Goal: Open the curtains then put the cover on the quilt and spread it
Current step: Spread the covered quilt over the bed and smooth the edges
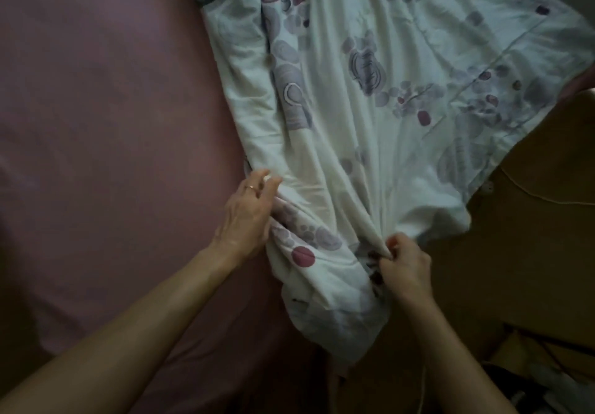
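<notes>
Cover [370, 98] on bed [96, 124], right hand [406, 267] pinching fold

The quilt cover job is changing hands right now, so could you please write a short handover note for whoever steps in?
Right hand: pinches a gathered bunch of the quilt cover at its near edge.
Left hand: fingers fairly straight, resting on the cover's left fold; whether it grips is unclear.
The cover lies crumpled across the pink bed sheet, its right side hanging over the bed edge towards the floor.
Done: cover is on the bed. Curtains are out of view.
Left: whether the quilt is inside cannot be told; spread it flat.
</notes>
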{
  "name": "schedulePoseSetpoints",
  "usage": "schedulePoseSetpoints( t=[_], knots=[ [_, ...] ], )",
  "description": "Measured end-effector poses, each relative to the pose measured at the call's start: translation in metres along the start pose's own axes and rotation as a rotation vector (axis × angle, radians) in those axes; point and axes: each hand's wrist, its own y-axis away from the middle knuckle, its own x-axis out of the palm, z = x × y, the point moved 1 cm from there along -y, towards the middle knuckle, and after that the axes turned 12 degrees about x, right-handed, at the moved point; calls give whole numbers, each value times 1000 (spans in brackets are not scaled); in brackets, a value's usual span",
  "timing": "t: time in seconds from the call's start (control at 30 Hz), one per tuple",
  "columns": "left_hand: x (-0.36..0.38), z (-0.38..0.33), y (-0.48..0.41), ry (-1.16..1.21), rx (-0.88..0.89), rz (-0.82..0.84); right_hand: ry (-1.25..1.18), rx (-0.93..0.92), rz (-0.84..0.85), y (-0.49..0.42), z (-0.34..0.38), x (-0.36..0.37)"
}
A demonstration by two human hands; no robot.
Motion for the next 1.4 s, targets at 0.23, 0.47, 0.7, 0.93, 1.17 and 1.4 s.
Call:
schedulePoseSetpoints(
  t=[0.23,0.47,0.7,0.93,1.17,1.4],
  knots=[
    [-16,40,-13,67,-186,317,53,-278,-277,61,60,-5],
    [-30,48,-44,716,-194,154,304,-577,-244,98,129,81],
    [-21,57,-65,218,91,87,211,-373,-468,-1,114,12],
    [21,31,-92,-217,210,162,289,-413,-274,-1,111,42],
    [31,24,-104,-259,218,172,433,-357,-153,36,107,69],
    [22,26,-89,-344,227,288,-30,-403,-327,20,105,20]
  ],
)
